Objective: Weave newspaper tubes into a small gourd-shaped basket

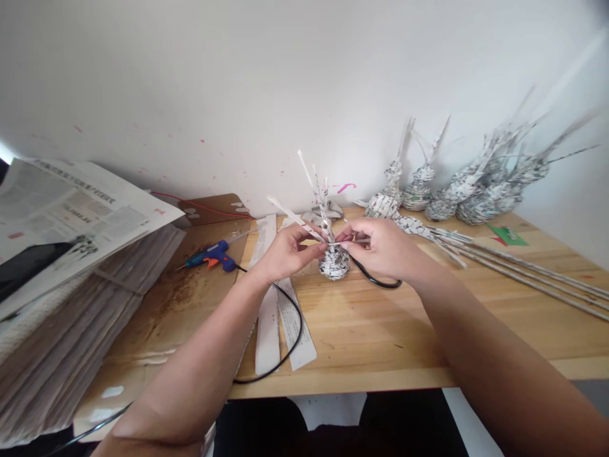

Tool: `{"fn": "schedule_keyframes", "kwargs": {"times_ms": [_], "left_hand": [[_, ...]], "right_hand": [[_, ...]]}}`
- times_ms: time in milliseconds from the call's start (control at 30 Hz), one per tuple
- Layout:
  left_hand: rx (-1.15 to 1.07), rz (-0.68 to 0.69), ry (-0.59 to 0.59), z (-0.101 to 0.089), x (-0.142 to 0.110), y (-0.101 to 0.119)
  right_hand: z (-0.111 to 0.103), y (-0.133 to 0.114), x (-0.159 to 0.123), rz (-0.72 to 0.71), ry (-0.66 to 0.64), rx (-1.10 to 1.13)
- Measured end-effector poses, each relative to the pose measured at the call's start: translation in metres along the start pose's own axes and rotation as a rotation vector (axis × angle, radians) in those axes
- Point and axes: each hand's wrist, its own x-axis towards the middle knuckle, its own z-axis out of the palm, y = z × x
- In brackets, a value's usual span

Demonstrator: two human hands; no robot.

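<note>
At near edge, below table: dark clothing. Just above, looped on tabletop: black cable, crossing two flat paper strips.

To the left, nearest: thick bundle of newspapers, loose printed sheet on top. Beside it, under the glue gun: stained cardboard.

Mid-table, between both hands: small woven paper vessel, round body low, upright paper stakes rising from narrow neck.

Left hand: thumb and index nearly together, narrow pinch on long paper strip, with far end slanting up and left. Tips at vessel neck, touching or nearly so. Other fingers curled, partly hidden.

Right hand: thumb and index closed tight on thin paper strip, running level across the neck, loose end out past the fingers. Rest of fingers folded in. Cannot tell if same strip in both hands.

Off to the right, well apart from hands: rolled paper tubes, green piece beyond them. Farther back, near wall: cluster of other woven pieces, stakes pointing up and sideways. On wall: scattered pink and red marks.
</note>
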Motion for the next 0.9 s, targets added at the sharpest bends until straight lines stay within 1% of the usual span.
{"fn": "schedule_keyframes", "kwargs": {"times_ms": [167, 300, 367, 533, 633, 733, 767, 900], "left_hand": [[0.177, 0.005, 0.057, 0.004, -0.001, 0.003], [0.376, 0.077, 0.058, 0.004, -0.003, 0.008], [0.431, 0.112, 0.058, 0.003, -0.004, 0.011], [0.446, 0.084, 0.034, 0.004, -0.007, 0.017], [0.485, 0.127, 0.087, 0.006, -0.007, 0.014], [0.531, 0.193, 0.137, 0.008, -0.008, 0.012], [0.543, 0.196, 0.136, 0.008, -0.008, 0.013], [0.523, 0.171, 0.066, 0.007, -0.009, 0.017]], "right_hand": [[-0.001, -0.004, 0.000, -0.029, -0.013, -0.018], [-0.001, -0.007, 0.000, -0.015, -0.023, -0.066], [-0.001, -0.007, 0.000, 0.005, -0.021, -0.056], [-0.001, -0.008, -0.001, -0.002, -0.005, -0.022], [-0.001, -0.012, -0.002, -0.007, -0.001, -0.060], [-0.001, -0.015, -0.002, -0.009, -0.028, -0.037], [-0.002, -0.015, -0.002, -0.007, -0.043, -0.017], [-0.008, -0.005, -0.001, 0.026, -0.080, 0.129]]}}
